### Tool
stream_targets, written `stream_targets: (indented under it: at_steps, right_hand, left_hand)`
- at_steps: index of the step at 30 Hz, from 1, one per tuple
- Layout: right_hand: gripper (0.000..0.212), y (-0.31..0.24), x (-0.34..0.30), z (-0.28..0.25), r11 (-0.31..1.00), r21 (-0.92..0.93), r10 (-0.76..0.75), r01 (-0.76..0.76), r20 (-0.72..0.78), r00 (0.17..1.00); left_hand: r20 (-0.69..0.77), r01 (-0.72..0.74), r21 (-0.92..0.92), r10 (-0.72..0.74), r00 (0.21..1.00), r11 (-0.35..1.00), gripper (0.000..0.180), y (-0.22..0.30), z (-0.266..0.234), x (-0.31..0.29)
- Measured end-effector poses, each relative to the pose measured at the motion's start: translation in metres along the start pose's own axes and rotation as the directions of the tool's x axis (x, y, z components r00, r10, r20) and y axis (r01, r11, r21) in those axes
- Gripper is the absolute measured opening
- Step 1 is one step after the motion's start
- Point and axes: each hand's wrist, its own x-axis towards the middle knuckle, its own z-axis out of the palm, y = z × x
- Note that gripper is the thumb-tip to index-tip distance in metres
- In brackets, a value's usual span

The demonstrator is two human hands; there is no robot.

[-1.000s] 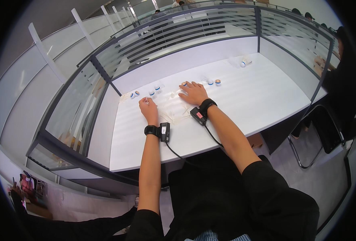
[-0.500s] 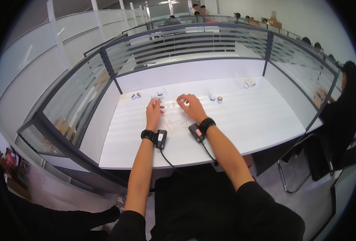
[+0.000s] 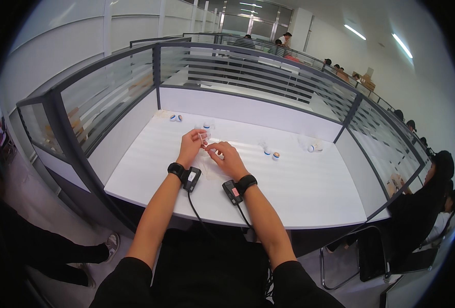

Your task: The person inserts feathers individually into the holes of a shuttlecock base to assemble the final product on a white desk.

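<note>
A thin white stick [image 3: 201, 137] stands up from the fingers of my left hand [image 3: 188, 148], which is closed around it. My right hand [image 3: 229, 158] has its thumb and forefinger pinched near the stick's lower end, close to the left fingertips. Whether the right fingers grip the stick itself is too small to tell. Below the hands, a pale, see-through patch with thin sticks [image 3: 214, 170] lies on the table, partly covered by my right hand. Just beyond the left hand stands a small white container with a blue band [image 3: 207, 126], next to clear plastic.
Two small round containers [image 3: 176, 118] lie at the table's far left. Right of my hands are a blue-banded one [image 3: 267, 152] and an orange-topped one [image 3: 275, 156]. Another [image 3: 312, 149] lies by clear wrapping. Partition panels [image 3: 258, 110] enclose the white table [image 3: 309, 200]. A person [image 3: 417, 190] sits at right.
My right hand has moved in to the left hand, and their fingertips now nearly meet around the thin stick. The head view has turned, so the table appears tilted.
</note>
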Motion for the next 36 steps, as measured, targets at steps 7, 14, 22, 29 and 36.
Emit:
stream_targets:
  at_steps: [7,14,22,29,36]
  right_hand:
    - [0.021,-0.001,0.003,-0.007,0.985,0.084,0.15,-0.15,0.016,0.989]
    - [0.034,0.015,0.004,-0.003,0.99,0.084,0.123,-0.113,-0.136,0.983]
    - [0.03,0.016,0.003,-0.004,0.997,0.016,0.079,-0.078,-0.183,0.98]
    - [0.03,0.018,0.004,-0.006,0.996,0.059,0.074,-0.066,-0.142,0.987]
    - [0.03,0.018,0.004,-0.008,0.98,0.154,0.136,-0.129,-0.041,0.99]
  left_hand:
    - [0.182,0.064,-0.072,-0.05,0.982,0.995,0.026,0.0,-0.008,0.004]
    - [0.331,0.098,-0.064,-0.072,0.941,0.993,0.028,0.004,-0.002,0.003]
    - [0.233,0.132,0.053,-0.14,0.962,0.99,0.023,0.012,-0.001,-0.004]
    - [0.128,0.11,0.137,-0.128,0.984,0.984,0.016,0.018,0.004,-0.008]
    - [0.163,0.039,0.168,-0.067,0.984,0.985,0.016,0.02,0.007,-0.008]
